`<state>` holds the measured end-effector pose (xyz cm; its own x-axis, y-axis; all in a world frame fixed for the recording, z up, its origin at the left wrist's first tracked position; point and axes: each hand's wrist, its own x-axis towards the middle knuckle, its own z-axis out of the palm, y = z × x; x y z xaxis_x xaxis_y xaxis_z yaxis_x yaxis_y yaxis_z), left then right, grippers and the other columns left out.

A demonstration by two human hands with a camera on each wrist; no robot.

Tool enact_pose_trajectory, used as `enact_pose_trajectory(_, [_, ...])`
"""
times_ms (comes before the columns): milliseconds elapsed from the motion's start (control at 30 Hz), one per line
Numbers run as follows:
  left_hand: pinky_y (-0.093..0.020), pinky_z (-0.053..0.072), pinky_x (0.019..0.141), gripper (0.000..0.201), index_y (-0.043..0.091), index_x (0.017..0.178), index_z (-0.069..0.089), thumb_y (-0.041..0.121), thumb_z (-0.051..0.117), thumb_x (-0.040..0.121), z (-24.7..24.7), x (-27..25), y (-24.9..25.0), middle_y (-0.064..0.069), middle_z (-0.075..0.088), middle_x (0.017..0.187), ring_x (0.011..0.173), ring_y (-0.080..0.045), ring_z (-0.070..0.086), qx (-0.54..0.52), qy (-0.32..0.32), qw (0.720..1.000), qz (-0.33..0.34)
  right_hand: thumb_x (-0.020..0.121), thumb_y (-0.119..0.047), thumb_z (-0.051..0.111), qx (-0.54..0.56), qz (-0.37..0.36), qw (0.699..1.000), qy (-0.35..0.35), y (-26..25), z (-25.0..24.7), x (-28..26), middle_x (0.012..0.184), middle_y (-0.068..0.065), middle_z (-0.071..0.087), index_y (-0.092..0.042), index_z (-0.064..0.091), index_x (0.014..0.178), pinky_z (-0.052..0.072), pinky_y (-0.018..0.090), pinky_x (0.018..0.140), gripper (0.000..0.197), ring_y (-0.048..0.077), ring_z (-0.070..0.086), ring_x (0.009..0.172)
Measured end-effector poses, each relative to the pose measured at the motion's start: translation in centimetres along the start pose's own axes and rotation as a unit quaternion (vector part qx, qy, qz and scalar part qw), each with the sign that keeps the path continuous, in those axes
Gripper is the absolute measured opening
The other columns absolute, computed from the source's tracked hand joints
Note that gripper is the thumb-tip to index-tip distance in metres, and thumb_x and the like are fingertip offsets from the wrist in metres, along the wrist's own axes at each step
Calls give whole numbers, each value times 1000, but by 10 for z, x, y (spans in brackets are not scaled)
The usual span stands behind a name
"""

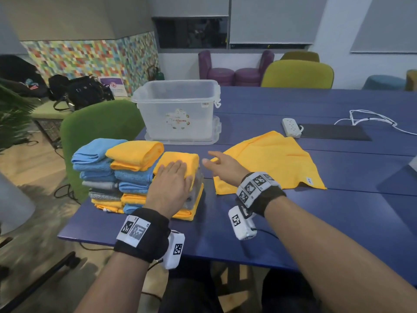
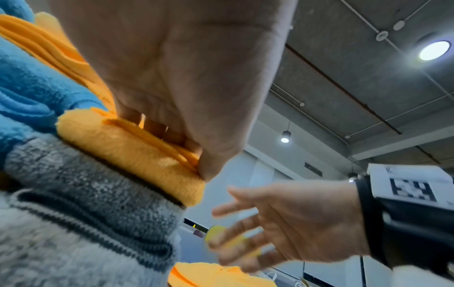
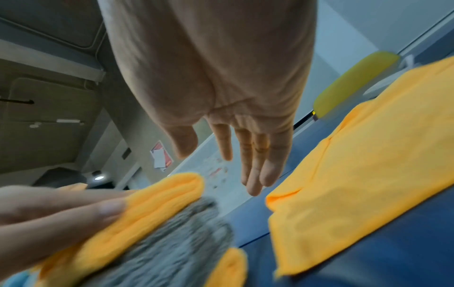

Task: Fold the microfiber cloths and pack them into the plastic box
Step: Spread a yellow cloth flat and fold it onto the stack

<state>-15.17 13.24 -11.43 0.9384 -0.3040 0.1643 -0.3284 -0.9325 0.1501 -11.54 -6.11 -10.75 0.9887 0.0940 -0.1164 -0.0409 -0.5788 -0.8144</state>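
On the nearest stack, the left hand [image 1: 170, 180] presses flat-fingered on the folded yellow cloth [image 1: 178, 161], best kept steady while the right hand [image 1: 225, 164], fingers spread and empty, reaches in.

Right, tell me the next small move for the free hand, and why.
Probably bring the right hand over to the unfolded yellow cloth and take an edge to start folding. That hand is open and holds nothing, the cloth lies flat on the blue table, and the left hand already presses the folded yellow cloth onto its stack.
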Motion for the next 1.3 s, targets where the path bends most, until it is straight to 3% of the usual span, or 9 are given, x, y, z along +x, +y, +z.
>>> enact_pose_trajectory(100, [-47,19,122,51,5,149,44,36,41,109,-11,2,6,-13,46,155,146,-29,36,-13,19,1000,-7,98,-33,60,-128,53,989,50,33,-44,-9,133,4,62,-19,59,137,49,36,96,41,25,61,116])
enact_pose_trajectory(200, [-51,29,119,57,7,144,50,47,47,104,-16,4,11,-12,55,146,138,-30,45,-13,44,999,-10,93,-11,55,-272,125,951,79,72,-86,-16,132,7,59,-21,58,136,54,39,87,44,28,60,113])
enact_pose_trajectory(400, [-53,33,117,65,9,141,54,58,51,98,-29,11,41,-12,53,146,138,-30,45,-23,108,993,28,97,-15,52,-468,227,851,74,133,-131,-33,143,10,37,-34,39,148,43,47,104,56,35,39,132])
enact_pose_trajectory(533, [-45,32,118,61,9,140,54,51,60,96,-34,21,82,-12,52,146,138,-30,43,-42,120,987,94,98,-15,49,-460,215,860,48,154,-142,-35,135,8,44,-33,47,145,48,44,101,50,33,48,125])
enact_pose_trajectory(667, [-41,33,115,58,10,144,50,44,59,98,-26,35,133,-10,50,148,137,-29,43,-61,41,988,136,97,-14,45,-455,172,867,103,155,-142,-38,111,6,51,-21,70,116,51,39,85,32,30,55,101])
enact_pose_trajectory(900, [-47,46,105,74,11,151,40,38,73,90,25,75,184,-12,52,148,133,-34,51,-123,-120,979,112,101,-28,45,-374,47,919,114,118,-143,-57,105,12,66,-23,62,109,50,41,76,20,36,60,95])
enact_pose_trajectory(967, [-46,50,96,65,13,144,47,37,72,89,37,83,191,-13,59,139,125,-36,57,-116,-116,980,112,101,-30,46,-365,27,924,108,104,-141,-67,94,12,63,-25,61,111,43,39,70,19,39,60,93])
enact_pose_trajectory(1067, [-39,46,76,21,15,116,62,24,57,96,45,88,194,-14,67,115,108,-39,64,-81,-73,990,91,98,-26,48,-362,3,923,133,87,-143,-82,92,16,61,-25,60,112,37,37,67,18,41,59,93])
enact_pose_trajectory(1300, [-41,49,78,22,11,111,63,7,48,95,35,95,164,-15,66,114,105,-39,65,-17,-42,998,46,86,0,47,-330,61,900,278,78,-176,-108,116,12,64,-17,65,115,48,44,83,38,40,59,106])
